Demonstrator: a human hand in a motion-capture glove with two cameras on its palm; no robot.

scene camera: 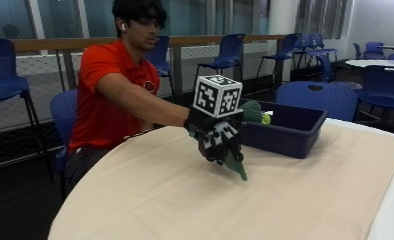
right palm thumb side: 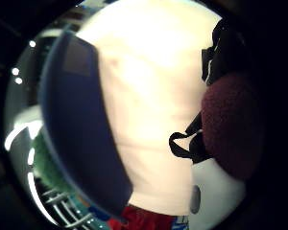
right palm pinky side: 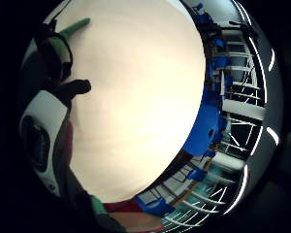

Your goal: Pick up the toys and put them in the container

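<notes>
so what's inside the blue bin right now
At least one green toy sticks up above the blue bin's rim, with a yellow-green bit beside it. The bin's walls and the gloved right hand hide anything lower.

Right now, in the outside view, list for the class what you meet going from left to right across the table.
Bare table edge → gloved right hand holding a green toy → dark blue container.

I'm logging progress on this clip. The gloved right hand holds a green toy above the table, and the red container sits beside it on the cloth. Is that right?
Not quite: the container is dark blue, not red, as the outside view shows. The rest holds: the gloved right hand holds a green toy above the table, with the container beside it on the cloth.
</notes>
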